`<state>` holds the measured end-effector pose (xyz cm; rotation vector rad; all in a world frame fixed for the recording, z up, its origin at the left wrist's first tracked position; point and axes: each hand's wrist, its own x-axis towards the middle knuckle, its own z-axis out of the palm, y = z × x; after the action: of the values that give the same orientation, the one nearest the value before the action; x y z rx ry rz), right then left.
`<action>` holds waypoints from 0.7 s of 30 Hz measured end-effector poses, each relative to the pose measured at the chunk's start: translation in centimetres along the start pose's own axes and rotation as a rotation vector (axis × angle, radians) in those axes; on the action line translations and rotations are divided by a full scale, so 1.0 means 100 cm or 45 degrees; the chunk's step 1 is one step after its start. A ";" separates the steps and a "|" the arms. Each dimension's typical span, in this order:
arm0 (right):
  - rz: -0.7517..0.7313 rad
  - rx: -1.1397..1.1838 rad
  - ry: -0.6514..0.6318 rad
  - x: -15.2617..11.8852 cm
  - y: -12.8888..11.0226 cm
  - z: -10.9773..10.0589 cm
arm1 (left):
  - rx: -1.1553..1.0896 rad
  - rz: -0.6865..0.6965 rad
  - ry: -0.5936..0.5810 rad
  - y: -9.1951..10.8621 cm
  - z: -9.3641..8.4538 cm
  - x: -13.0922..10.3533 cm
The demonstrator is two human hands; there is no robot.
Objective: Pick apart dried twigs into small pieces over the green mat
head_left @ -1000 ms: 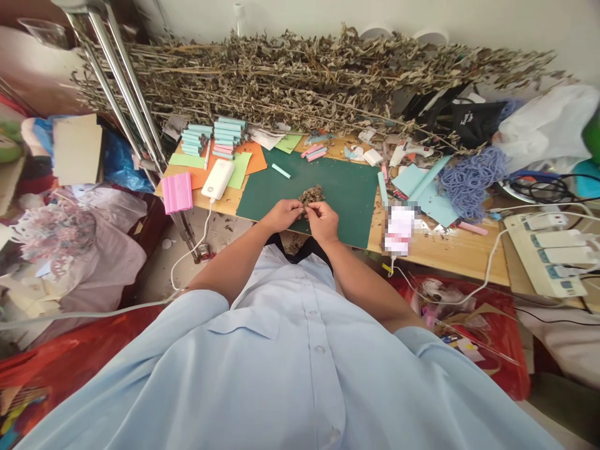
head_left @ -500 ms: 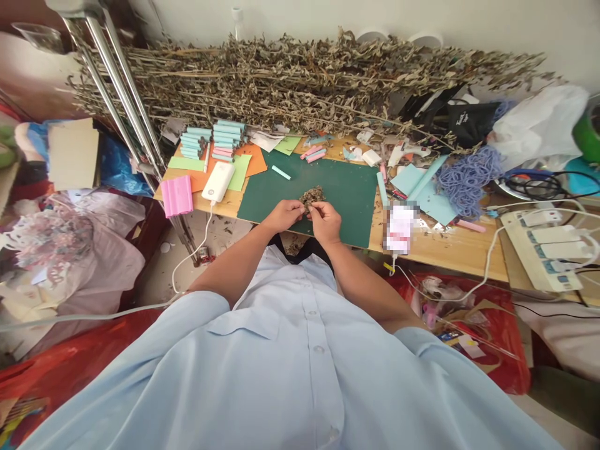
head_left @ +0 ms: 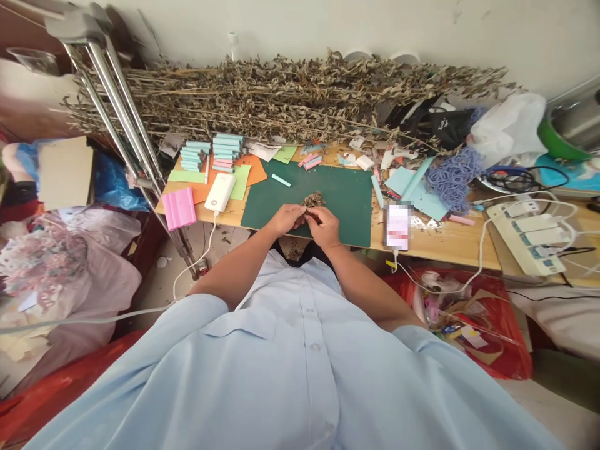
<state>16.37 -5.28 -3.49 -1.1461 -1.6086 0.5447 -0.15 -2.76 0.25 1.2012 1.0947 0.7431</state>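
Dried stalks (head_left: 262, 94) lie heaped along the back of a wooden table (head_left: 435, 247), at 12 o'clock from the person's hands, in front of a pale wall (head_left: 290, 28). A green mat (head_left: 342, 187) covers the middle of the table. The left hand (head_left: 287, 219) and right hand (head_left: 324, 227) meet over its near edge, fingers curled, tips drawn together; whether they pinch anything between them cannot be told. The leaf pile (head_left: 314, 199) sits on the mat just beyond the fingertips, toward 12 o'clock. One pale blue roll (head_left: 281, 180) lies on the mat at 11 o'clock, with pink rolls (head_left: 310, 161) at 12. Stacked rolls (head_left: 228, 147) stand between 10 and 11, a power bank (head_left: 220, 192) between 9 and 10. A phone (head_left: 398, 226) lies at 3 o'clock; purple yarn (head_left: 454, 179) is tangled between 2 and 3.
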 end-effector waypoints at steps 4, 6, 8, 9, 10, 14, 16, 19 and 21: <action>-0.033 -0.065 0.035 -0.001 0.002 0.002 | 0.142 0.031 -0.023 0.001 -0.001 0.003; -0.016 -0.091 0.057 -0.002 0.003 0.003 | 0.206 0.044 -0.027 0.001 0.000 0.005; 0.010 -0.097 0.084 -0.002 0.004 0.003 | 0.266 0.048 -0.030 0.002 0.000 0.006; 0.024 -0.096 0.093 -0.002 0.005 0.003 | 0.284 0.047 -0.031 0.002 0.000 0.006; 0.036 -0.094 0.096 -0.002 0.005 0.003 | 0.293 0.047 -0.032 0.003 -0.001 0.006; 0.063 -0.110 0.050 0.000 0.002 0.001 | 0.268 0.052 -0.034 0.005 -0.001 0.005; 0.073 -0.111 0.029 0.000 0.000 0.000 | 0.235 0.041 -0.026 0.006 -0.001 0.004; 0.113 -0.088 0.020 0.001 -0.003 0.000 | 0.223 0.039 -0.004 0.007 -0.001 0.003; 0.192 -0.052 0.033 0.002 -0.003 0.001 | 0.242 0.054 0.012 0.008 -0.001 0.003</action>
<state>16.15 -5.24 -3.20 -1.3074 -1.5254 0.5939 -0.05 -2.28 0.95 1.3859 1.1707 0.6890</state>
